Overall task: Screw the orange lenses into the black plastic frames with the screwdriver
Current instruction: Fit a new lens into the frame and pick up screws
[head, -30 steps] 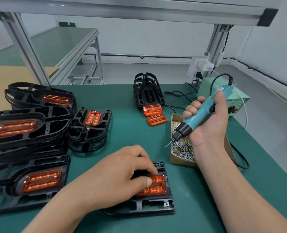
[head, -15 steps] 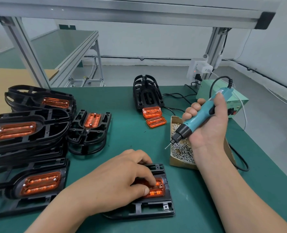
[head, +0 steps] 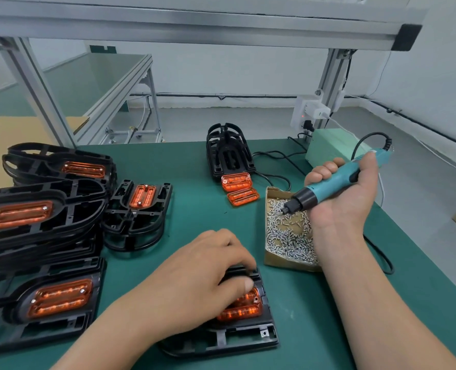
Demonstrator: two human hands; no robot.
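Gripped the translucent orange plastic lens (head: 244, 308) with the left hand (head: 208, 276), fingers curled over its far edge and thumb tip pressed on top. Seated that lens in the flat black plastic frame (head: 234, 340), laid on the green bench mat (head: 194, 209) at 6 o'clock. Clenched the right hand (head: 347, 198) round the teal electric screwdriver (head: 333, 180) at 2 o'clock, black nose angled down toward 8 o'clock and bit tip at the small silver screws (head: 288, 236); could not confirm contact. Stored those screws loose in the open brown cardboard box (head: 288, 264) at 3 o'clock, near the frame. Placed two spare orange lenses (head: 234, 182) at 12 o'clock, touching each other, the farther one against the stack of empty black frames (head: 228, 153). Piled finished frames with fitted lenses (head: 34, 214) at 9 o'clock, overlapping. Set the pale green power unit (head: 331, 148) at 1 o'clock.
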